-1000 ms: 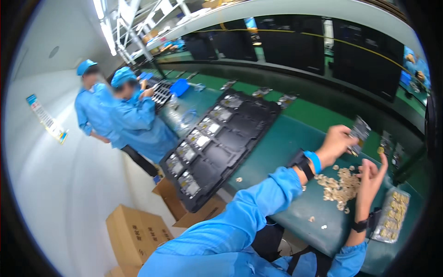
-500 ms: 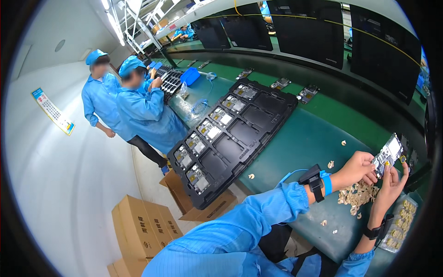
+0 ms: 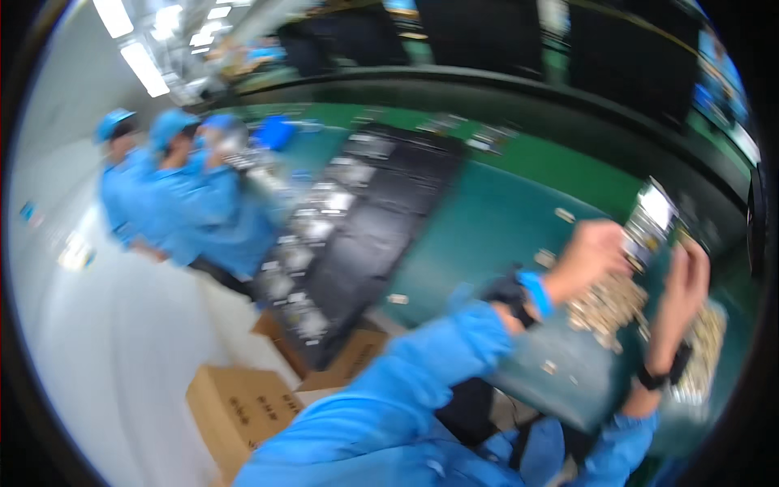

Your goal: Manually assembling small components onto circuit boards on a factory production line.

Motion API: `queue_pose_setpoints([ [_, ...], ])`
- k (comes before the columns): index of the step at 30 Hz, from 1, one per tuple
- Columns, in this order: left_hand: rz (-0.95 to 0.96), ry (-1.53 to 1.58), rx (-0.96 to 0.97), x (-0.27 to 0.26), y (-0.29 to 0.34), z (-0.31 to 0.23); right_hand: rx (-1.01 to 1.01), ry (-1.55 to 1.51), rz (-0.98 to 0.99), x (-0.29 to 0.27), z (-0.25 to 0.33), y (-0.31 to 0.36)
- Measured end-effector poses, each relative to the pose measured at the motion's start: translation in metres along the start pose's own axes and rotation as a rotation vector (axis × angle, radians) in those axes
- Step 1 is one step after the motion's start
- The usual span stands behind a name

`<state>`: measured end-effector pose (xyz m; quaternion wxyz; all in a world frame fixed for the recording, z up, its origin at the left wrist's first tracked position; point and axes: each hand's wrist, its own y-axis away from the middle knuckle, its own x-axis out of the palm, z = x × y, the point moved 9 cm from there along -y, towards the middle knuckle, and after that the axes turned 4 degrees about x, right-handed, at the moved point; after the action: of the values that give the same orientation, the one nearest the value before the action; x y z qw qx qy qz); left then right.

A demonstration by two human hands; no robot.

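Observation:
Motion smears the whole picture. My left hand (image 3: 596, 256) grips a circuit board (image 3: 651, 217) by its near left edge, and the board is tilted up over the bench. Close to the board's right side, my right hand (image 3: 686, 280) has its fingers raised and bent together around something small and yellowish that I cannot make out. Under the hands lies a heap of small beige pieces (image 3: 607, 312). A clear tray of small yellowish parts (image 3: 699, 353) rests beside my right wrist.
A black tray (image 3: 381, 215) with a row of circuit boards fills the bench on the left. More boards (image 3: 495, 138) lie on the green strip behind. Cardboard boxes (image 3: 243, 418) stand on the floor, and co-workers in blue (image 3: 195, 195) are at the far left.
The view has swung, so bench, trays and co-workers sit further left and are blurred. Both hands keep close to the board, which appears higher and further left in the picture.

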<state>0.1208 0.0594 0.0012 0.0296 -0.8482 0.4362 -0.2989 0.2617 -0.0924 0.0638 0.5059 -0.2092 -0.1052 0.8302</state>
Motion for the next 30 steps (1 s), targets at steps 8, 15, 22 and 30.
queue_pose_setpoints([
  [8, -0.001, -0.063, -0.153, -0.004, 0.010, -0.010, 0.083, -0.254, 0.442, 0.061, 0.008, 0.022],
  [15, 0.036, -0.102, -0.133, 0.008, 0.006, -0.008, 0.042, -0.189, 0.382, 0.058, 0.006, 0.022],
  [22, 0.068, -0.132, -0.123, 0.013, 0.008, -0.007, 0.078, -0.138, 0.396, 0.061, 0.004, 0.023],
  [30, 0.070, -0.152, -0.111, 0.013, 0.009, -0.009, 0.079, -0.176, 0.366, 0.064, 0.001, 0.025],
])
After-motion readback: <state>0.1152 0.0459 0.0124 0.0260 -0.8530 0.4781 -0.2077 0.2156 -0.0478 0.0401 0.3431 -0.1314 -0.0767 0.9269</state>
